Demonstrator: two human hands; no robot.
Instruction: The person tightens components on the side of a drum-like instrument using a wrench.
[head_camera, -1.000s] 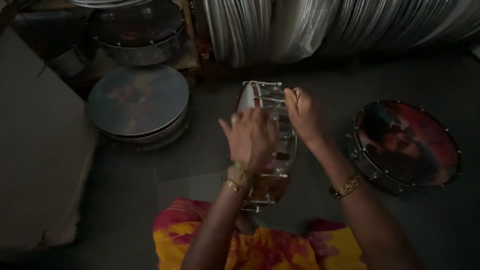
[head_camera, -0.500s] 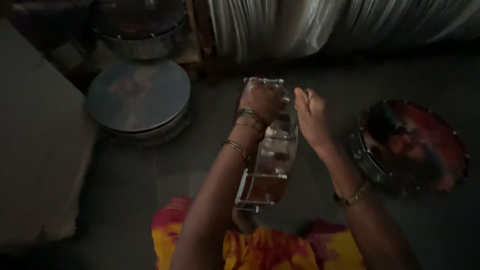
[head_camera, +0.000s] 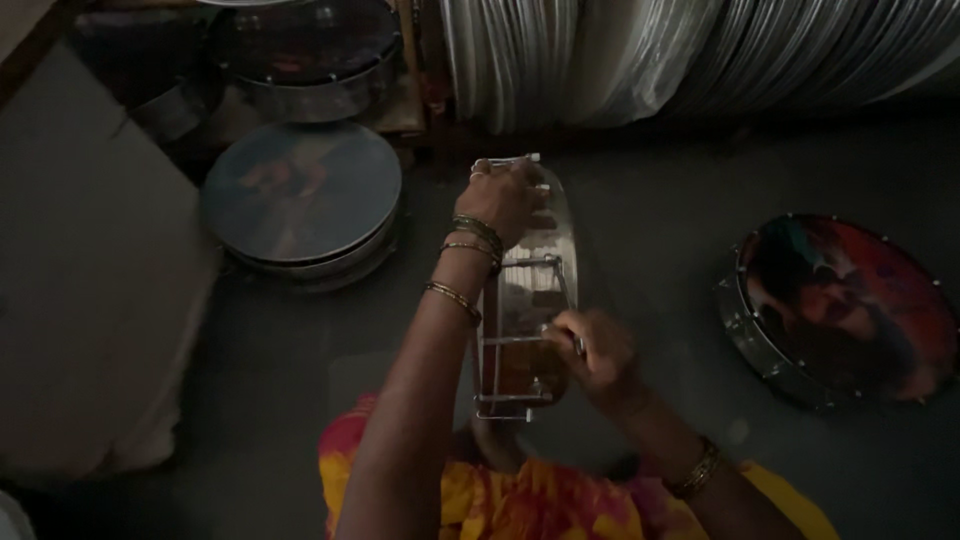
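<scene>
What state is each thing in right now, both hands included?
Left hand: gripping the far end of the drum frame.
Right hand: closed on a tension rod at its near side.
Drum frame: on edge.
Finished drum: flat on the floor.
Stacked drums: flat, untouched.

We were in a dim drum-making workshop, working low on a dark floor (head_camera: 650, 230). Finished frame drums with printed skins lay around us, one to the right (head_camera: 850, 310) and a stack to the left (head_camera: 300, 200), while metal hoops (head_camera: 640, 55) stood packed in rows along the back.
</scene>
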